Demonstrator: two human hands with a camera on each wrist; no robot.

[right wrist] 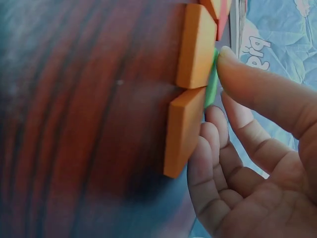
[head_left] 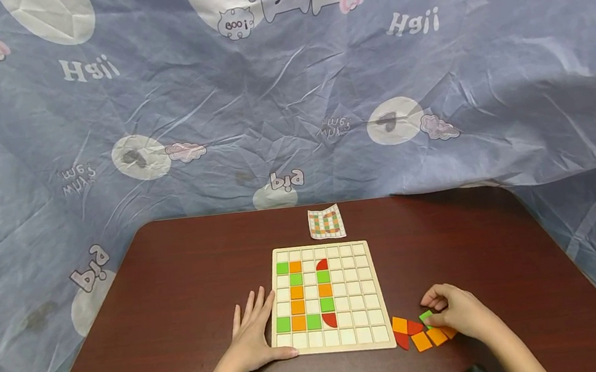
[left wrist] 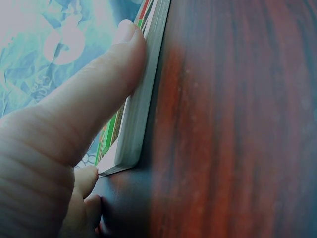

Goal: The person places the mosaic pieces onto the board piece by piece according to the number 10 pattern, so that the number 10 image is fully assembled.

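Observation:
A pale wooden grid board (head_left: 355, 333) lies on the table, with green, orange and red tiles in some of its cells. My left hand (head_left: 252, 340) rests at the board's near left corner, its fingers spread along the left side. The left thumb (left wrist: 131, 54) lies on the near edge of the frame. Right of the board, my right hand (head_left: 461, 312) is over a cluster of loose tiles. Its thumb (right wrist: 233, 59) touches a green square tile (right wrist: 212, 82), while the bent fingers stand apart from the thumb, close beside the tile.
Several orange square tiles (head_left: 421, 341) and red quarter-round tiles (head_left: 414, 327) lie loose at the board's near right corner. A small paper card (head_left: 327, 223) printed with a coloured grid lies behind the board. Patterned blue cloth (head_left: 287, 94) hangs behind the dark table (head_left: 186, 274).

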